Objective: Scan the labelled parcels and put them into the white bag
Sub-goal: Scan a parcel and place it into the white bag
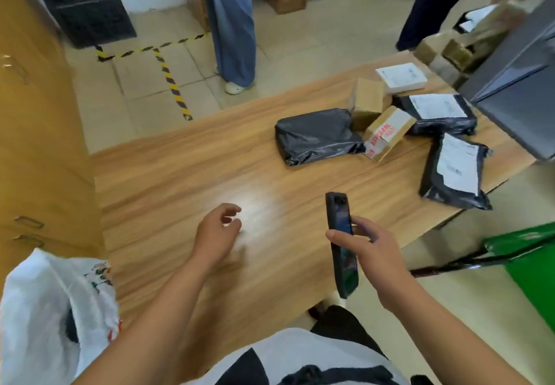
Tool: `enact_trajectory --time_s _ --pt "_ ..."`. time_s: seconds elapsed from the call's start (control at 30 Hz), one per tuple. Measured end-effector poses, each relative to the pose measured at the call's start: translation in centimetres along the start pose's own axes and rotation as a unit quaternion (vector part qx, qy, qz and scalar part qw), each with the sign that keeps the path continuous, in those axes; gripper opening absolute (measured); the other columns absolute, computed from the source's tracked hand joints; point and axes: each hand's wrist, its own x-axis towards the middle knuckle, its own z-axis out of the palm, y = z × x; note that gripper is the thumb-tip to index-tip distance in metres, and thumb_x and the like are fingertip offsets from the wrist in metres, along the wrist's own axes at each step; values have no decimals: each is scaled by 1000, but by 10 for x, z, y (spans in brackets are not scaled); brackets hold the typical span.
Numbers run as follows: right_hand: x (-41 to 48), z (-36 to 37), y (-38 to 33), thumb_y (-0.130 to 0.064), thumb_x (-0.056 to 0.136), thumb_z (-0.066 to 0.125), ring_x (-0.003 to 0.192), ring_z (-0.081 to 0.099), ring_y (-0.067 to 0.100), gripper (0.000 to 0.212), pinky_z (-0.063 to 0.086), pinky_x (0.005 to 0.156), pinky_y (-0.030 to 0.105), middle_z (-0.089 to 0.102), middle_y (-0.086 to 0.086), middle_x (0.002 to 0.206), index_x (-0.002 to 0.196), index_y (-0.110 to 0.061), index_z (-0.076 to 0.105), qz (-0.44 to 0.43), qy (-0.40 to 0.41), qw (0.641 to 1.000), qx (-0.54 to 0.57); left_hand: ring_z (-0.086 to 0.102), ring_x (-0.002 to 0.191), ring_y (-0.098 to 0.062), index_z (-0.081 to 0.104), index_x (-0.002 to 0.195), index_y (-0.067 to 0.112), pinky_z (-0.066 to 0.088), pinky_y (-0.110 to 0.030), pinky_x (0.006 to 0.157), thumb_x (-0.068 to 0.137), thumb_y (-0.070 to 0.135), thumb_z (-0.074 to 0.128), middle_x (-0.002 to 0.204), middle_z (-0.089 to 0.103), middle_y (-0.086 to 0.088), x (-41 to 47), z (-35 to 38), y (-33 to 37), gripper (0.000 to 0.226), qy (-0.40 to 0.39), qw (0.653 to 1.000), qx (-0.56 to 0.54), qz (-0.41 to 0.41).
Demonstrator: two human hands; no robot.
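My right hand (371,252) grips a black handheld scanner (342,243) upright over the near part of the wooden table (186,180). My left hand (217,231) hovers over the table's middle with fingers loosely curled and nothing in it. Several parcels lie at the far right: a black poly bag without a visible label (315,135), a labelled black bag (456,171) near the right edge, another labelled black bag (438,113), a taped cardboard box (387,132), a plain cardboard box (368,99) and a white labelled box (401,76). The white bag (45,318) stands open at the lower left.
A grey box-like object (516,84) overhangs the table at the right. A green bin (528,264) stands on the floor to the right. Wooden cabinets (36,129) line the left. Two people (234,24) stand beyond the table, near yellow-black floor tape (172,84).
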Motion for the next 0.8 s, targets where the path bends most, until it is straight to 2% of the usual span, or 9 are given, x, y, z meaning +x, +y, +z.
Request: enact_trajectory --time_s 0.17,0.27,0.37,0.43,0.5,0.57,0.6,0.7,0.8 --pt "23 -79 6 -61 43 83 103 63 14 99 47 71 29 66 -2 120 133 -24 62 26 79 995 58 59 93 -5 64 89 40 42 -20 72 87 10 59 102 62 19 22 102 71 30 -101 994 16 34" --pt "41 -127 11 -65 41 85 104 66 18 98 52 76 34 69 0 119 129 -27 66 37 108 990 78 58 95 -5 62 89 42 41 -12 70 89 12 60 105 62 15 31 165 111 30 -162 984 48 61" --pt "62 -174 20 -64 44 88 107 68 21 90 56 93 48 72 2 117 124 -28 69 51 129 985 102 57 94 -4 60 89 43 40 -5 63 88 15 63 103 60 17 41 228 146 29 -197 974 82 70" --pt "76 -203 26 -64 44 85 111 67 22 89 54 99 51 72 2 119 125 -29 69 57 144 981 116 58 98 -11 62 93 39 47 -15 69 87 15 66 101 58 17 46 270 167 25 -209 972 87 68" --pt "87 -229 30 -65 45 85 114 65 24 92 52 101 53 71 2 121 128 -30 67 60 159 977 125 58 106 -18 63 105 32 51 -30 83 86 17 67 110 60 9 49 313 186 24 -227 967 95 67" --pt "94 -253 35 -64 48 87 111 67 24 91 55 98 52 71 3 121 129 -29 67 63 170 975 131 56 115 -19 61 121 26 48 -34 97 85 26 70 125 59 3 51 353 207 37 -241 959 133 65" --pt "97 -266 38 -62 51 89 104 69 22 87 58 90 47 72 3 117 128 -28 67 61 175 973 136 55 118 -20 59 124 24 47 -37 99 84 30 70 128 59 1 52 373 218 42 -245 955 152 67" --pt "99 -299 43 -60 50 86 75 74 10 86 55 61 25 75 0 104 128 -28 66 58 190 969 144 56 114 -26 56 111 25 49 -42 91 79 45 70 119 61 1 52 427 246 41 -208 941 243 111" --pt "99 -326 49 -68 40 82 75 73 3 96 53 62 24 70 -3 111 127 -31 66 54 207 963 161 46 127 -29 45 134 34 43 -46 102 69 60 73 137 50 -4 49 468 263 76 -126 936 309 108"
